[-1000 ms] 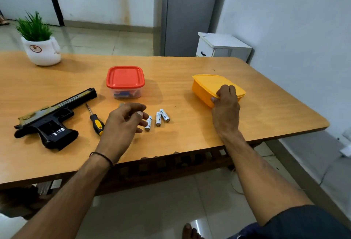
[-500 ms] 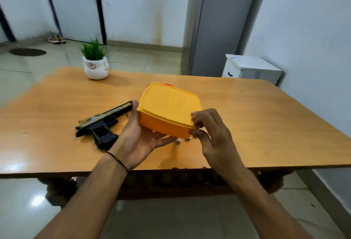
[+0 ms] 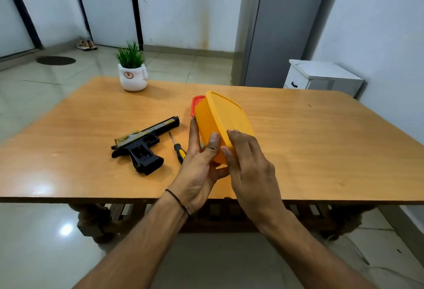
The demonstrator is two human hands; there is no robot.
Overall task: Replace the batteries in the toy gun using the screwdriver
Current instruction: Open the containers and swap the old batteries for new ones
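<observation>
A black toy gun (image 3: 144,145) with a gold slide lies on the wooden table (image 3: 321,151), its grip compartment open. A small screwdriver (image 3: 177,148) with a yellow and black handle lies just right of it. Both my hands hold a yellow lidded container (image 3: 220,119), tilted above the table. My left hand (image 3: 202,164) cups its underside, thumb on its side. My right hand (image 3: 247,164) grips the near corner of its lid. The loose batteries are hidden behind my hands and the container.
A red-lidded box (image 3: 196,103) peeks out behind the yellow container. A white pot with a green plant (image 3: 133,75) stands at the table's far edge. A white cabinet (image 3: 321,77) and a grey fridge (image 3: 275,25) stand beyond the table.
My right hand took the yellow container from the table's right side and brought it to the middle. My left hand came under it. It has since tilted further and my view rose.
</observation>
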